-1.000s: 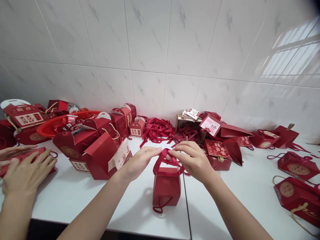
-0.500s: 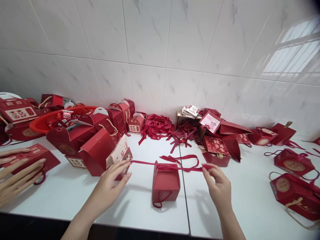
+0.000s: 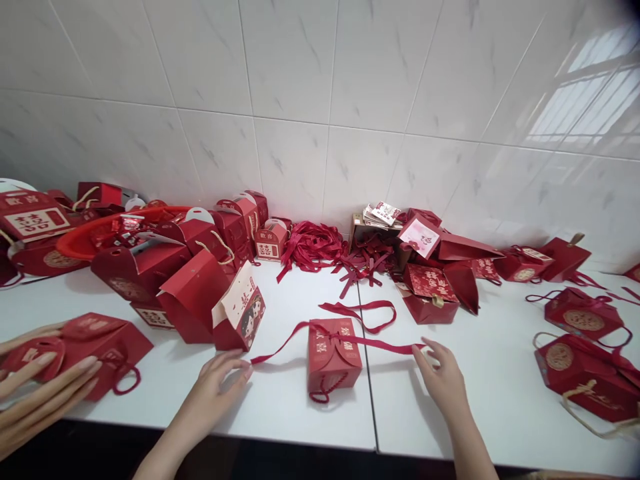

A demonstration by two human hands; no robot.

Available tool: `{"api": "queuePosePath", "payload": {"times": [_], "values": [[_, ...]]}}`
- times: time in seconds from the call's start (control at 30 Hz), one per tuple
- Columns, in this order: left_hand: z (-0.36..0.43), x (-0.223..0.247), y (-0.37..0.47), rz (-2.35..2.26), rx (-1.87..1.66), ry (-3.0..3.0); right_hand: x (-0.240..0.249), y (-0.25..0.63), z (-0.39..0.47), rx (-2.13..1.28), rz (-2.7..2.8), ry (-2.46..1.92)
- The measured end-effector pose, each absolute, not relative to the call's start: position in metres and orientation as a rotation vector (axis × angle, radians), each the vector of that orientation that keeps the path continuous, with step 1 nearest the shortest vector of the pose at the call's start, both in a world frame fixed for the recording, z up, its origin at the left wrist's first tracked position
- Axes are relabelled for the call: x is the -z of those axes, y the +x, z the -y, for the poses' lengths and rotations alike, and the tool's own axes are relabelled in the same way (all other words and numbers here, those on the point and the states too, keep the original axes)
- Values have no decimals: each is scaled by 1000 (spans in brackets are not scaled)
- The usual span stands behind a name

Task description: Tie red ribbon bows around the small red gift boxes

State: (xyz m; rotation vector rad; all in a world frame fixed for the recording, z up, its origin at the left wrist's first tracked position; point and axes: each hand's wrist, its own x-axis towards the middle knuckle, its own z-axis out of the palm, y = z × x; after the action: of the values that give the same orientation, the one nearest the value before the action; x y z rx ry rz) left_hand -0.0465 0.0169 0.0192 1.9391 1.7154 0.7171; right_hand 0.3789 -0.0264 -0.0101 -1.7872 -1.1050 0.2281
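A small red gift box (image 3: 333,363) with gold lettering stands on the white table in front of me, its top flaps folded down. A dark red ribbon (image 3: 377,344) crosses its top and is knotted in the middle. My left hand (image 3: 223,380) pinches the ribbon's left end, which sags slightly. My right hand (image 3: 440,367) pinches the ribbon on the right, pulled nearly straight. A looped length of ribbon lies on the table just behind the box. A twisted red cord handle hangs on the box's near side.
At left, another person's hands (image 3: 47,380) rest on a red box (image 3: 107,353). Several red boxes and a red basin (image 3: 75,245) of wrapped sweets stand behind. A ribbon pile (image 3: 314,243) lies by the wall. More boxes (image 3: 583,320) sit at right.
The box's top flaps have come down, and the ribbon now lies knotted over them. Both my hands have lowered. The other person's box has moved right.
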Motion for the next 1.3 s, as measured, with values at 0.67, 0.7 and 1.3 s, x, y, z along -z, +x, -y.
{"api": "queuePosePath", "payload": {"times": [0.67,0.7,1.3], "values": [[-43,-45,78,-1235,-955,1595,-43,277,-6,-810,1644,-1403],[-43,-46,76,-1248,-895,1614,-41,278,-7,-786,1598,-1399],[-57,-113,60,-821,-244,1610,-70,278,2,-227,1707,-1100]]}}
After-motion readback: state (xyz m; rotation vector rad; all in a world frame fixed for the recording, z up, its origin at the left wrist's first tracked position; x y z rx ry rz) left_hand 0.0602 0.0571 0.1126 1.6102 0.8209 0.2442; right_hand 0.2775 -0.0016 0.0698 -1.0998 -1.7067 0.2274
